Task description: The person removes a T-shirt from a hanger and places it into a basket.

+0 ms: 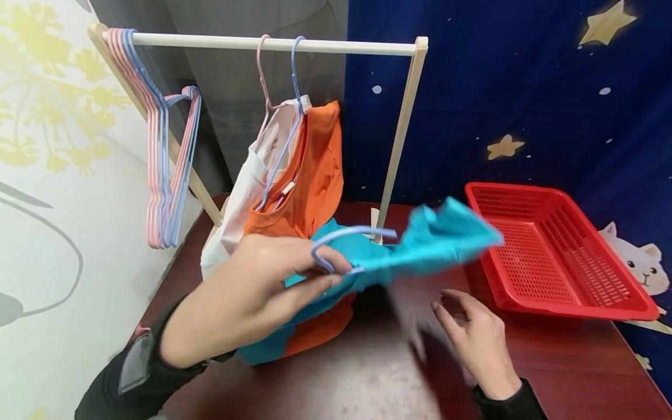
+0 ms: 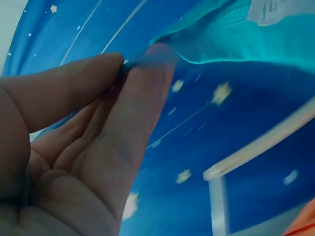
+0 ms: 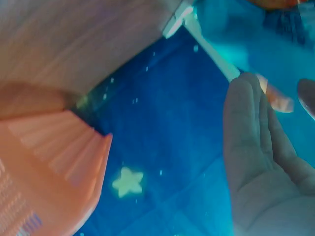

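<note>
My left hand [image 1: 252,291] pinches a light blue clothes hanger [image 1: 349,231] between thumb and fingers, just below its hook. From the hanger spreads a turquoise shirt [image 1: 446,233], blurred on its right side and draping down past the hand. In the left wrist view the shirt's neckline and white label [image 2: 268,11] show beyond the fingertips. Low over the table, between the shirt and the red basket, is my right hand [image 1: 478,338], fingers loosely bent and holding nothing. The right wrist view shows that hand's fingers [image 3: 243,123] apart from the thumb.
Behind the left hand stands a clothes rack [image 1: 220,41]. An orange shirt [image 1: 322,163] and a white shirt [image 1: 238,192] hang from it, with several pink and blue hangers [image 1: 157,151] at its left end. A red plastic basket [image 1: 604,312] sits on the right of the brown table [image 1: 367,373].
</note>
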Available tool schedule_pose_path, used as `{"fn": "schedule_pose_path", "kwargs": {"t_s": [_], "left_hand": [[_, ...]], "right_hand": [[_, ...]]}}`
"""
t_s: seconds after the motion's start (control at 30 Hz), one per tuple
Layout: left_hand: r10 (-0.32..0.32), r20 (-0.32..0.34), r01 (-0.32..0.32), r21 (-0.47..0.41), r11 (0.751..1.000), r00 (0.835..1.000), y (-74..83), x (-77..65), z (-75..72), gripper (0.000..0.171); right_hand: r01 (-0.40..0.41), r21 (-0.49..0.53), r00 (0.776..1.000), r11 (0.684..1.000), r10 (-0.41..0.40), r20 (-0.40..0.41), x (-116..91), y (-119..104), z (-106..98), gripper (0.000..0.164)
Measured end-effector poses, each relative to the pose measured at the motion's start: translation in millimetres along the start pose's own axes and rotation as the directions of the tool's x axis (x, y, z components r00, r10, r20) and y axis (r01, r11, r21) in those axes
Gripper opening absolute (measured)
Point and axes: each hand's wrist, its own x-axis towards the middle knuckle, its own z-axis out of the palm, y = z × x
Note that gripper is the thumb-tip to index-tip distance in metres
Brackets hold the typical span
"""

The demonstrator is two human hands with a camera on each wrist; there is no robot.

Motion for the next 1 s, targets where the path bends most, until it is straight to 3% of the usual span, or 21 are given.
{"fn": "schedule_pose_path", "kwargs": {"t_s": [0.1,0.23,0.3,0.4,0.5,0.6,0.7,0.9,1.0], "left_hand": [[-0.086,0.078,0.088,-0.033,0.996,0.993,-14.0,-8.8,17.7,0.009],[-0.228,0.145,0.232,-0.01,0.973,0.963,-43.3,-23.2,42.7,0.006],[-0.28,0.17,0.286,-0.013,0.958,0.945,-55.2,-30.9,53.1,0.007],[-0.315,0.186,0.326,-0.028,0.945,0.931,-65.0,-39.8,64.4,0.006],[-0.294,0.185,0.308,-0.051,0.95,0.938,-64.1,-41.7,70.0,0.005],[-0.243,0.189,0.258,-0.057,0.964,0.951,-56.8,-37.7,72.3,0.007],[-0.208,0.219,0.226,-0.059,0.972,0.953,-49.3,-33.8,74.4,0.007],[-0.213,0.31,0.241,-0.055,0.969,0.927,-44.9,-35.1,81.1,0.007],[-0.225,0.323,0.254,-0.051,0.966,0.919,-47.4,-38.3,84.7,0.007]], "right_hand": [[-0.024,-0.058,0.999,0.998,0.026,0.027,-2,2,-9,0.014],[-0.041,-0.093,0.986,0.995,0.056,0.158,-9,7,-16,0.012],[-0.046,-0.094,0.981,0.994,0.063,0.184,-13,10,-19,0.01],[-0.028,-0.062,0.995,0.998,0.033,0.094,-13,10,-25,0.009],[0.107,0.043,0.993,0.993,-0.105,-0.053,-6,0,-33,0.025],[0.319,0.174,0.946,0.932,-0.3,-0.127,1,-20,-36,0.044],[0.455,0.268,0.89,0.849,-0.444,-0.102,5,-39,-31,0.048],[0.565,0.381,0.807,0.731,-0.586,-0.073,4,-51,-6,0.034],[0.568,0.392,0.796,0.724,-0.604,-0.038,-1,-45,5,0.033]]}}
